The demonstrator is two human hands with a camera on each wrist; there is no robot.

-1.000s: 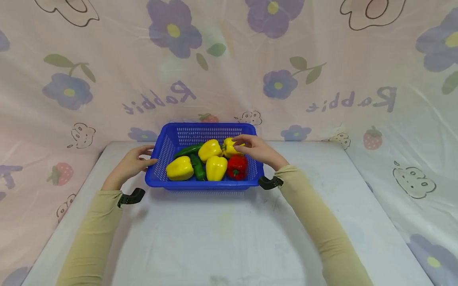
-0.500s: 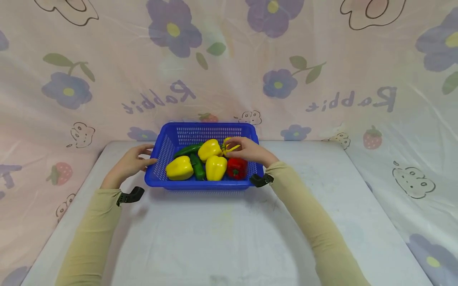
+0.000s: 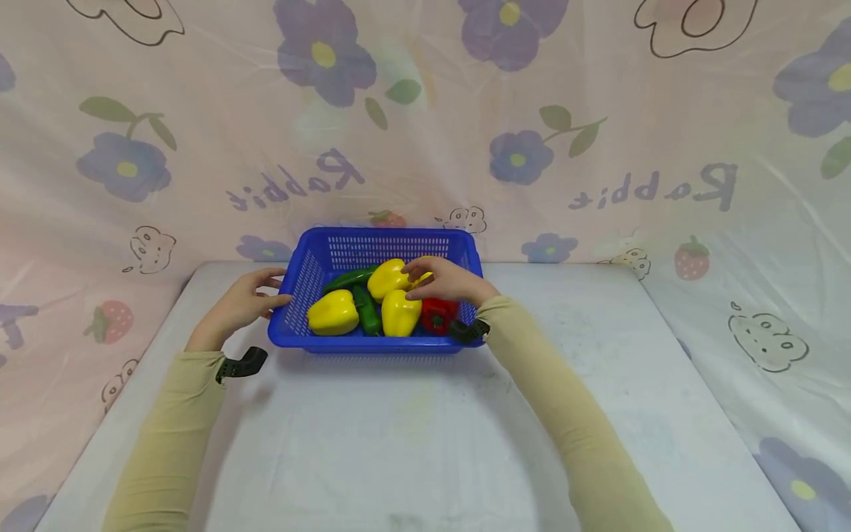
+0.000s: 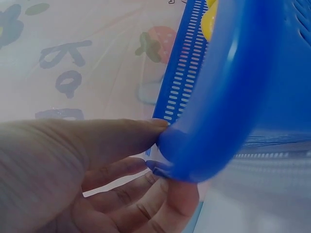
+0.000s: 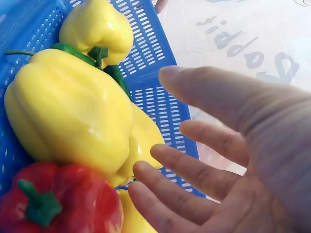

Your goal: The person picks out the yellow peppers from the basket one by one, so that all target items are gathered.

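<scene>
A blue plastic basket (image 3: 379, 342) holds several yellow bell peppers (image 3: 332, 313), a red bell pepper (image 3: 439, 316) and green chili peppers (image 3: 368, 310). My left hand (image 3: 241, 304) grips its left rim; in the left wrist view the thumb lies on one side of the blue rim (image 4: 233, 97) and the fingers on the other. Over the basket's right part hovers my right hand (image 3: 448, 281), fingers spread and loosely bent, holding nothing. In the right wrist view those fingers stand beside a large yellow bell pepper (image 5: 73, 111). A yellow pepper at the back right is mostly hidden by this hand.
The basket stands near the back of a white-covered table (image 3: 372, 443). A pale curtain (image 3: 425, 148) printed with flowers and rabbits rises behind it and along both sides. A black strap piece (image 3: 242, 363) sticks out from the left wrist, another (image 3: 468, 331) from the right.
My right hand has moved left across the basket, from the back-right yellow pepper toward the middle yellow peppers. The left hand stays on the rim. The peppers keep their places.
</scene>
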